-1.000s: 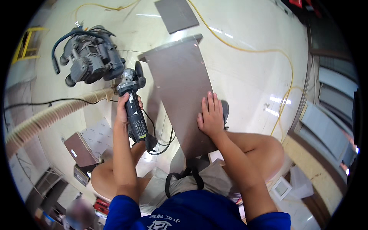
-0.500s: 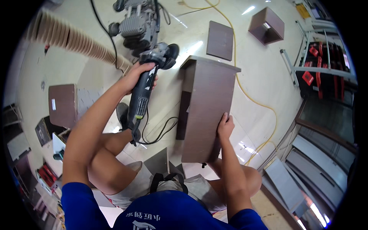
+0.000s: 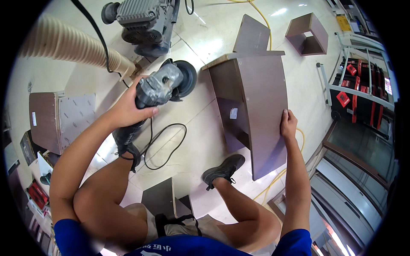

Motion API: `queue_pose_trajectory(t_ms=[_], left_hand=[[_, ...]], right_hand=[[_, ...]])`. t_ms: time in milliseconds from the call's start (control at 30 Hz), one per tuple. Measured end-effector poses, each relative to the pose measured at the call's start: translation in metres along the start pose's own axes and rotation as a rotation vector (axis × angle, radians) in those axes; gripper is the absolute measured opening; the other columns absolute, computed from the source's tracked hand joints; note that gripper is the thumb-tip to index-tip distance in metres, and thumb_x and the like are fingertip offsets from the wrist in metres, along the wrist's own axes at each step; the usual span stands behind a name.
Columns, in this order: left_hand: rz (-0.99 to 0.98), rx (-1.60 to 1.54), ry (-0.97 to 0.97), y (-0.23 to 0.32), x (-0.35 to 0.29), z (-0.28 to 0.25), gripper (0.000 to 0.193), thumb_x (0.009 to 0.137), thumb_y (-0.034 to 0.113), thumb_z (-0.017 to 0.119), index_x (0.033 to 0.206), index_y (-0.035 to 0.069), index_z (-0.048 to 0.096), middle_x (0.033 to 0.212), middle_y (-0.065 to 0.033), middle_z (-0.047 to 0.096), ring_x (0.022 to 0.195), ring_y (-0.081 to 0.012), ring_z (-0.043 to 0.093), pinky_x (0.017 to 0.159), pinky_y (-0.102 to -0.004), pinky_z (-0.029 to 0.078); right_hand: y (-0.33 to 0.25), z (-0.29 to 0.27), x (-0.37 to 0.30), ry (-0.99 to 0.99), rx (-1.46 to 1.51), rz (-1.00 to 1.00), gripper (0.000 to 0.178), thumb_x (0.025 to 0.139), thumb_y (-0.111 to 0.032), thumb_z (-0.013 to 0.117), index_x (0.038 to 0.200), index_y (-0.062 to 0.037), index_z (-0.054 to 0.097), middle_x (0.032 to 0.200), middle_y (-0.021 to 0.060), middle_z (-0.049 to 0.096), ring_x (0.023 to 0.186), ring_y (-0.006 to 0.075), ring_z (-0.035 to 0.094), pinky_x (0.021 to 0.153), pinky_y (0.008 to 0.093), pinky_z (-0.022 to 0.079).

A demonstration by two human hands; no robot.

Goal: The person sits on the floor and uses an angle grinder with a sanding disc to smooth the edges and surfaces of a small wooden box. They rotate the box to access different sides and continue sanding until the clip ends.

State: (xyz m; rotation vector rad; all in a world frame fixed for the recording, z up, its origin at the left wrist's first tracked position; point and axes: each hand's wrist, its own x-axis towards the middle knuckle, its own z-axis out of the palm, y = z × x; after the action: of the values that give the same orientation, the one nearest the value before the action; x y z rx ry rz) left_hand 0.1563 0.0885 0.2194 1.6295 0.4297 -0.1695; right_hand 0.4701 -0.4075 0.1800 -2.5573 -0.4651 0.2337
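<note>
My left hand (image 3: 131, 106) is closed around the body of a black and grey angle grinder (image 3: 154, 88). The grinder's dark round disc (image 3: 186, 80) points toward a brown open-fronted wooden cabinet box (image 3: 267, 106), with a gap between them. Its cord loops down to the floor. At the box's right edge, my right hand (image 3: 289, 123) grips the panel, and its fingertips are partly hidden. The box stands tilted. Its open side faces left and shows a small white label (image 3: 233, 113) inside.
A ribbed beige hose (image 3: 77, 45) and a grey motor machine (image 3: 147, 25) lie at the upper left. Behind the box are a brown panel (image 3: 252, 34) and a smaller brown box (image 3: 307, 34). A yellow cable (image 3: 302, 138) runs along the floor. Boards (image 3: 45, 121) stand at left.
The grinder has come lower and turned, its disc now facing the box. The cabinet box has shifted right and tilted, so more of its inside shows. My right foot has come into view.
</note>
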Motion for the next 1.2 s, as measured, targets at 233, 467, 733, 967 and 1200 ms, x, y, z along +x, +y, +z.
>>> queue_pose_trajectory(t_ms=[233,467,733,967,1200], left_hand=[[0.080,0.556,-0.136,0.005,0.012,0.008,0.090,0.064,0.016,0.083,0.142,0.009,0.039,0.115,-0.0236,0.065,0.105,-0.0439,0.065,0.090,-0.0431,0.053],[0.334,0.853,-0.136,-0.007,0.018,0.008,0.086,0.066,0.019,0.084,0.142,0.009,0.044,0.111,-0.0161,0.067,0.099,-0.0363,0.066,0.084,-0.0435,0.054],[0.520,1.078,-0.182,-0.011,0.011,0.010,0.073,0.064,0.015,0.082,0.132,0.014,0.056,0.103,-0.0098,0.065,0.089,-0.0303,0.064,0.077,-0.0433,0.052],[0.748,1.087,-0.273,-0.033,0.006,0.014,0.053,0.075,0.011,0.069,0.126,0.021,0.062,0.100,-0.0091,0.064,0.085,-0.0273,0.062,0.072,-0.0395,0.049],[0.781,1.109,-0.180,-0.036,0.003,0.025,0.046,0.077,0.010,0.068,0.122,0.019,0.065,0.099,-0.0087,0.063,0.085,-0.0271,0.062,0.073,-0.0393,0.049]], right_hand=[[0.031,-0.023,0.010,-0.096,-0.003,-0.094,0.036,0.103,-0.026,0.052,0.082,0.0031,0.052,0.059,0.0092,0.045,0.059,0.0149,0.039,0.055,0.0357,0.038],[0.029,-0.032,0.004,-0.159,-0.041,-0.135,0.033,0.100,-0.026,0.053,0.084,0.0023,0.052,0.057,0.0125,0.047,0.053,0.0202,0.042,0.054,0.0362,0.039],[0.036,-0.042,-0.006,-0.305,-0.078,-0.186,0.033,0.100,-0.030,0.052,0.093,0.0012,0.060,0.058,0.0060,0.050,0.056,0.0153,0.050,0.055,0.0333,0.041],[-0.003,-0.035,-0.009,-0.329,-0.086,-0.153,0.036,0.099,-0.034,0.050,0.097,0.0006,0.061,0.067,0.0160,0.058,0.063,0.0299,0.058,0.062,0.0376,0.046],[-0.023,0.000,-0.011,-0.187,-0.255,-0.018,0.035,0.101,-0.035,0.047,0.098,-0.0035,0.062,0.072,0.0228,0.061,0.070,0.0430,0.060,0.066,0.0459,0.047]])
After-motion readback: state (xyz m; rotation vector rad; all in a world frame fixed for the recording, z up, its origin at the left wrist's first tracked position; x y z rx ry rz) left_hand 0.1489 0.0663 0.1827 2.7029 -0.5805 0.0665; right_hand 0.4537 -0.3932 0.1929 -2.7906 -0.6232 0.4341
